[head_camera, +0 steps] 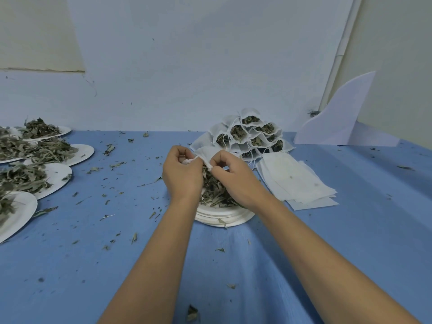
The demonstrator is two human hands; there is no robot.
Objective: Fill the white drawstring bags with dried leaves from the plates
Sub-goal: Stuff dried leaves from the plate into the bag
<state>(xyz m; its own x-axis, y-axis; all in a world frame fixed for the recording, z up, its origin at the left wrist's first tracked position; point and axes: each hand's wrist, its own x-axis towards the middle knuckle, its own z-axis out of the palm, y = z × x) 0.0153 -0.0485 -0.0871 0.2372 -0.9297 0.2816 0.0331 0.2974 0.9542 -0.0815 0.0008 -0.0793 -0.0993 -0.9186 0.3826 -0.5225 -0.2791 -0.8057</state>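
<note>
a white drawstring bag (203, 152) is pinched at its mouth by the curled fingers of the left hand (181, 174) and the right hand (235, 177), above the dried leaves (216, 191) heaped on stacked plates (224, 217).

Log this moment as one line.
phase: filling | left hand: holds white bag | right hand: pinches bag edge | below: leaf plate | behind: filled bags pile | right: empty bags stack
</note>
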